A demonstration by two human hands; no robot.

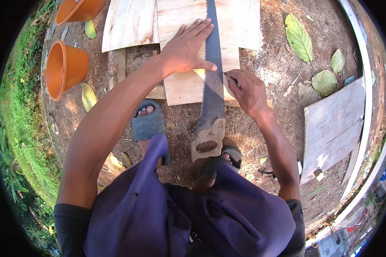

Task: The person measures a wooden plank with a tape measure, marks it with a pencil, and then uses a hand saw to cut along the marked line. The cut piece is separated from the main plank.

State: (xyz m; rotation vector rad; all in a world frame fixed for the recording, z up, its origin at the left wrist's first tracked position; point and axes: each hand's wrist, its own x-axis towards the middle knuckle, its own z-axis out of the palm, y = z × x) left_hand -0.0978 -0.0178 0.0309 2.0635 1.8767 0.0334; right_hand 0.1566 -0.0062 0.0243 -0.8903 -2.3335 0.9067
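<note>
A hand saw [213,92] lies lengthwise over a pale plywood sheet [182,89], its toothed edge on the left and its wooden handle hanging past the near edge. My left hand [186,49] is spread flat on the sheet, fingertips and thumb pressing on the blade. Pinched in my right hand [249,92] is a thin dark pen-like stick [230,77], its tip close to the blade's straight right edge. Whether it is a pen or a pencil I cannot make out.
More plywood [131,25] lies under and beside the sheet. Two orange buckets [75,66] stand at the left. A grey board [334,128] rests at the right near large fallen leaves [299,38]. My sandalled feet [149,120] are just below the sheet.
</note>
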